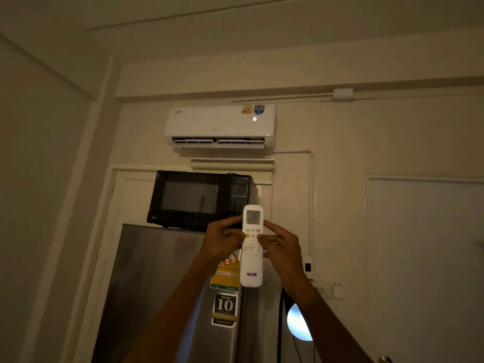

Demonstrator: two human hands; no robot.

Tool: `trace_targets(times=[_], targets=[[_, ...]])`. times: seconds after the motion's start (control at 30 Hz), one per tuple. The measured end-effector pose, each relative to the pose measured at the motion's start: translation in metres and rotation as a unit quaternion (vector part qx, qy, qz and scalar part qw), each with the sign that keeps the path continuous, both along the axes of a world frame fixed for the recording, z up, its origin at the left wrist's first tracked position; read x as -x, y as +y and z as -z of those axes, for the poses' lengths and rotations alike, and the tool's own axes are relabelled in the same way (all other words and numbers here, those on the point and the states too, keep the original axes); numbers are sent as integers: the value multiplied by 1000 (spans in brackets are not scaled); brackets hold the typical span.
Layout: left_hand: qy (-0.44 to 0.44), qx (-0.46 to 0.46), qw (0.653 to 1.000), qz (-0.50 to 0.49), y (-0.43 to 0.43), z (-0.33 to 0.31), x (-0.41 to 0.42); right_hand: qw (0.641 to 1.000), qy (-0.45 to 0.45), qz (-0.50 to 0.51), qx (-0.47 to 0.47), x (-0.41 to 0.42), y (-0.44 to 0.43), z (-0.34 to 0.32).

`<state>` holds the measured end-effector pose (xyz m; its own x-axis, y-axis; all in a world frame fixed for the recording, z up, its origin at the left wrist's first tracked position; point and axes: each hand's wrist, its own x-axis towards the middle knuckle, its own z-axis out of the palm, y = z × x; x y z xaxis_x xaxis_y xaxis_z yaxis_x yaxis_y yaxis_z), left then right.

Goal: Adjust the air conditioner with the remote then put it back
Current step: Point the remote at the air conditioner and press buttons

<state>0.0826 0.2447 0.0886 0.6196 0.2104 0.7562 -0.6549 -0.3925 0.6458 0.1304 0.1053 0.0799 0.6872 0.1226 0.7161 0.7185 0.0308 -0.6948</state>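
A white remote [251, 268] marked AUX is held upright in front of me, its small screen at the top. My left hand [222, 241] grips its left side with the thumb on the buttons. My right hand [281, 246] holds the right side, thumb also on the buttons near the red one. High on the wall hangs the white air conditioner [220, 124], its flap open and a lit digit on its front. The remote points up toward it.
A black microwave [199, 200] sits on top of a steel fridge [162, 289] with stickers. A round lit lamp [298, 322] glows to the right of the fridge. A pale door [424, 258] is at right, with wall sockets [337, 290] beside it.
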Motion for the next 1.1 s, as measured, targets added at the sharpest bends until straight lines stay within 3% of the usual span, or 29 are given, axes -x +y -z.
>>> trace_targets(times=[0.33, 1.1], targets=[[2, 7, 999, 46, 18, -7, 0, 999, -9, 40, -3, -2, 18, -4], [23, 20, 999, 45, 35, -10, -1, 999, -13, 42, -20, -3, 36, -2]])
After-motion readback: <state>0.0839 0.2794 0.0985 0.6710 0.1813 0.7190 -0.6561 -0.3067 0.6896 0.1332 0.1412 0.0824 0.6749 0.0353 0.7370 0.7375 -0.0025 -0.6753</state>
